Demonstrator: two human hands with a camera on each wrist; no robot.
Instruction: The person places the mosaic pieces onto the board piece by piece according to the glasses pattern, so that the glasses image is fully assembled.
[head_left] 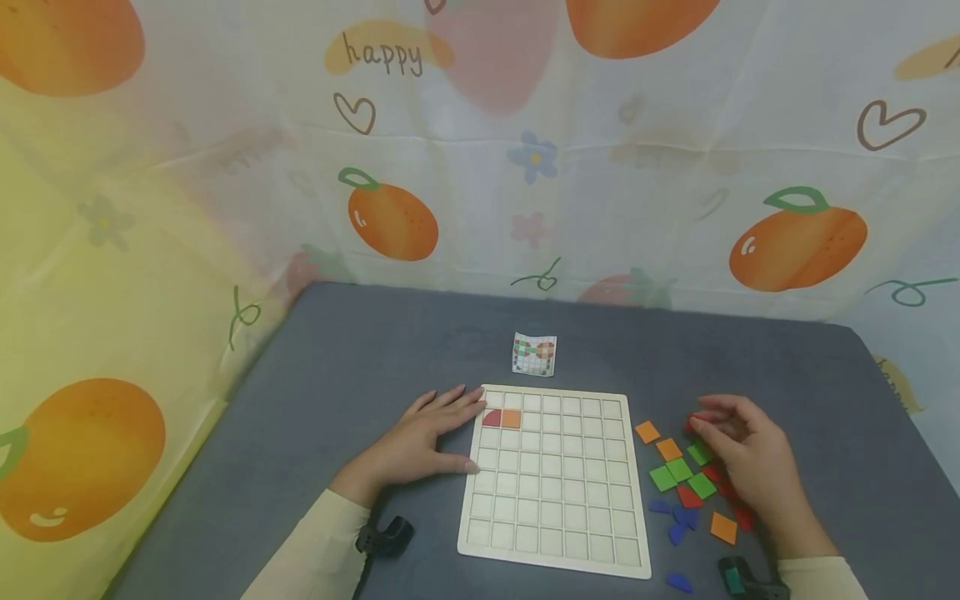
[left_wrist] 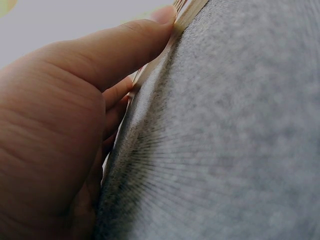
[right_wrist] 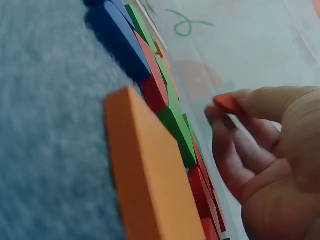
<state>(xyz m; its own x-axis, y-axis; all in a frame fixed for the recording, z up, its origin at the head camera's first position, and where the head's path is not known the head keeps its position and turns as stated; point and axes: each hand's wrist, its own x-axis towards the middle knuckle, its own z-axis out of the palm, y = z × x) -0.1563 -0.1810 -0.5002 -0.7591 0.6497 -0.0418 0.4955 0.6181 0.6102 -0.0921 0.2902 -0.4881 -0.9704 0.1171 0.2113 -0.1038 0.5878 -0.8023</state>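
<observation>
A white grid board [head_left: 555, 475] lies flat on the table. In its second row from the top, at the left, sit a red quarter-circle tile [head_left: 492, 417] and an orange square tile [head_left: 511, 418]. My left hand [head_left: 427, 442] rests against the board's left edge with straight, spread fingers; in the left wrist view the thumb [left_wrist: 125, 47] touches the rim. Right of the board, my right hand [head_left: 753, 458] pinches a small red tile [right_wrist: 229, 103] between thumb and fingers, above loose red tiles [right_wrist: 204, 195]. The held tile's full shape is hidden by the fingers.
Loose green tiles [head_left: 679, 470], orange tiles [head_left: 723, 528] and blue curved tiles [head_left: 678, 582] lie right of the board. A small patterned card [head_left: 535, 355] lies behind it. The grey table [head_left: 360, 350] meets a printed curtain [head_left: 465, 167] at the back.
</observation>
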